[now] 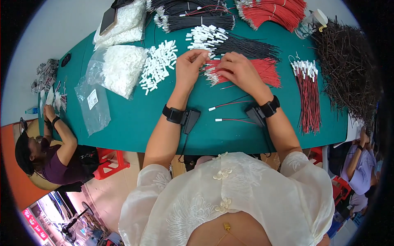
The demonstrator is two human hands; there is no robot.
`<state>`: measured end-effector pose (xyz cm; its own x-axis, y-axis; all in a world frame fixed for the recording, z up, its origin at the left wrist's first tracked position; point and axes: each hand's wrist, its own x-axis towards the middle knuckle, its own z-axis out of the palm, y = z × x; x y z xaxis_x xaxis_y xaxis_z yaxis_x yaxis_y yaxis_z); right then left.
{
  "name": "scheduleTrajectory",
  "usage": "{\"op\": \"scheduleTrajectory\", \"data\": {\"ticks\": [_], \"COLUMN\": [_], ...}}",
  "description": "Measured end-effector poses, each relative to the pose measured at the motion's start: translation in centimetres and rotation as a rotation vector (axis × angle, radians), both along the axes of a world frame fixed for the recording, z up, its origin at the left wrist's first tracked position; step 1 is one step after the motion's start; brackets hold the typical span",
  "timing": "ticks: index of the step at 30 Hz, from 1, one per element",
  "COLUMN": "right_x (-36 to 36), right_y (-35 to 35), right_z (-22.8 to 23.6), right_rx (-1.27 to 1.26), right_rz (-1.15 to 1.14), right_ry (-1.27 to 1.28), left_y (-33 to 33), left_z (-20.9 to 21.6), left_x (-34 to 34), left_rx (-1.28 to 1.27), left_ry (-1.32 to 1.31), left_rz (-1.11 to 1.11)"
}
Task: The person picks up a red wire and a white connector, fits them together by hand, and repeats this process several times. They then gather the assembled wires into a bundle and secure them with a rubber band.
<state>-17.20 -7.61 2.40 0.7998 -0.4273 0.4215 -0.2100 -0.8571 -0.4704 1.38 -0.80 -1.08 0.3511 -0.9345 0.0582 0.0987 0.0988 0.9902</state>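
Note:
My left hand [190,70] is closed in a pinch beside a pile of black wires with white connectors [207,37]; what lies between its fingertips is too small to make out. Over a bundle of red wires [262,73] hovers or rests my right hand [239,71], fingers curled together, their tips near the wires' metal ends. What it grips, if anything, is hidden. Loose white connector housings [159,63] spread left of my left hand. Between my forearms lie two red-and-black wire pairs with white connectors, an upper pair [232,103] and a lower pair [236,119].
A bundle of joined red-and-black wires [308,100] lies right, by a dark tangled wire heap [347,67]. Bags of white housings [123,67] sit left; black [197,22] and red wire bundles [273,12] and a clear cup [310,24] stand behind. Other people [51,158] work at both sides.

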Motion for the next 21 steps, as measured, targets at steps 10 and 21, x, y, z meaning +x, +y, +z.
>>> {"op": "scheduleTrajectory", "data": {"ticks": [10,21], "right_x": [0.1,0.2], "right_y": [0.0,1.0], "right_z": [-0.5,-0.2], "right_rx": [0.008,0.157], "right_rz": [-0.030,-0.153], "right_ry": [0.039,-0.310], "left_y": [0.1,0.1], "left_z": [0.1,-0.1], "left_x": [-0.2,-0.2], "left_rx": [0.052,0.038], "left_ry": [0.200,0.209], "left_rz": [-0.055,-0.068]}}
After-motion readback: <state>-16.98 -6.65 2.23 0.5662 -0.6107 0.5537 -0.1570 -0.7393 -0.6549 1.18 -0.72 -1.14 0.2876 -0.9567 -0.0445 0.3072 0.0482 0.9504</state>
